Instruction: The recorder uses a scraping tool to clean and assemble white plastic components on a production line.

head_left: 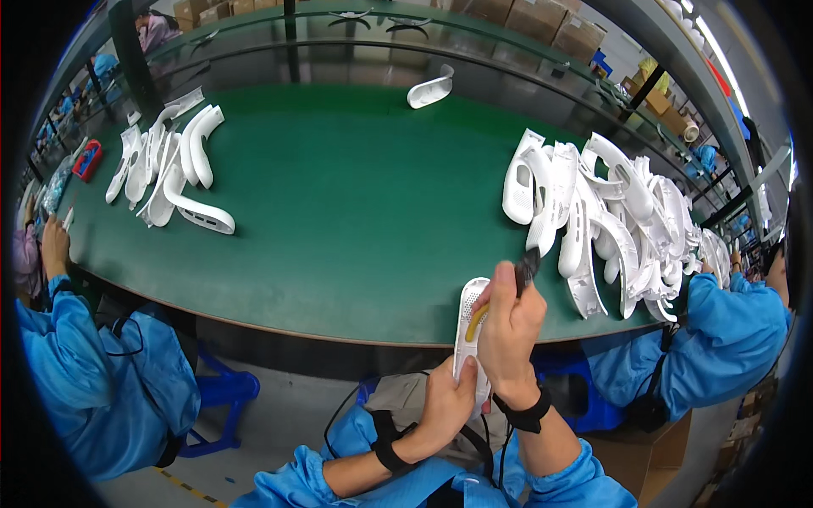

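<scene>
Just over the table's near edge, my left hand [447,394] is closed round the lower part of a long white plastic shell [471,294]. The shell's far end is rounded and has a patch of small holes. My right hand [513,328] is closed round a slim hand tool [528,267], whose dark end sticks out above the fist. A yellow, curved part of it shows below the fist, against the shell's opening. The exact kind of tool cannot be made out. Both wrists wear black bands.
A heap of white shells [622,216] lies at the right, beside a smaller pile [174,161] at the left. One lone shell [430,88] sits at the back of the green table [339,212]. Co-workers in blue sit on both sides. A shelf frame [288,51] spans the back.
</scene>
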Tool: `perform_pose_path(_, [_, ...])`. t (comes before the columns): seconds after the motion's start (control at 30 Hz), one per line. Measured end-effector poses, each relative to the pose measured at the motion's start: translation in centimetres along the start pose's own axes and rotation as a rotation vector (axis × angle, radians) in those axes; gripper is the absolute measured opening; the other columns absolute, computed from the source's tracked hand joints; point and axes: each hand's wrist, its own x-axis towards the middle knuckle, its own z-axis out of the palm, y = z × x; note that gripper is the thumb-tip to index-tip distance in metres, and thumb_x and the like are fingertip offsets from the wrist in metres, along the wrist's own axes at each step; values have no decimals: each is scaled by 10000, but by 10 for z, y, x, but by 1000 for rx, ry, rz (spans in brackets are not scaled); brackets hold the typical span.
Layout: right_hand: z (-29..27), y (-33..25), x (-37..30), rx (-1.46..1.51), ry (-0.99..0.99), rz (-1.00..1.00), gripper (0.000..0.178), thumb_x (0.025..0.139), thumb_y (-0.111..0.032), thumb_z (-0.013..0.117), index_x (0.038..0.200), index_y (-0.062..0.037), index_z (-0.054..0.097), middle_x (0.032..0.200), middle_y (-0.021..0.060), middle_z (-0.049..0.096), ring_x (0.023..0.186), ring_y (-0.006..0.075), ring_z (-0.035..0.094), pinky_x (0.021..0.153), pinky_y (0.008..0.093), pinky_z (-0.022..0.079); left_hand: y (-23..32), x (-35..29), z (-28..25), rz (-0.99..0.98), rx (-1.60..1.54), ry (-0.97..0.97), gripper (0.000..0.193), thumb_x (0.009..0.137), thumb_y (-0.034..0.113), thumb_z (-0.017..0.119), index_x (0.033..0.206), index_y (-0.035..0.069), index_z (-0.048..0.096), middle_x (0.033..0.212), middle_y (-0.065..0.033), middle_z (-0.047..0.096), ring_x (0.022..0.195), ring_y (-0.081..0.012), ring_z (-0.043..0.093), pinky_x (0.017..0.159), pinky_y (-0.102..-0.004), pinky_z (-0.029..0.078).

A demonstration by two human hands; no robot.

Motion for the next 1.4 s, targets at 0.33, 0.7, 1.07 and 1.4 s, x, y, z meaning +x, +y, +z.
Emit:
perform_pose_path(0.33, [9,3,27,-111,-56,-15,393,952,-250,450,674,26,440,503,110,384,437,207,357,446,368,313,7,0,8,-86,-106,-12,297,971,242,406,900,-29,505,655,-89,564,460,-141,535,425,-269,446])
perform_pose_path(0.7, [-1,0,1,-86,-132,-184,393,954,-261,444,672,8,491,529,39,485,478,99,464,440,268,358,2,0,5,-104,-91,0,187,950,130,425,944,-39,504,696,-85,589,484,-132,556,423,-246,450])
perform_pose_path(1.07, [-3,2,15,-17,-155,0,386,963,-260,422,662,-20,453,540,24,461,486,92,444,460,252,366,6,-1,6,-42,61,34,268,964,210,412,902,-32,511,636,-70,566,457,-125,553,408,-246,424])
perform_pose_path(1.4, [-17,-5,11,109,13,33,382,955,-254,414,659,-16,456,555,55,466,512,150,449,511,286,403,4,-2,11,-89,-32,91,249,968,205,401,965,-18,510,711,-91,585,505,-142,559,461,-261,458])
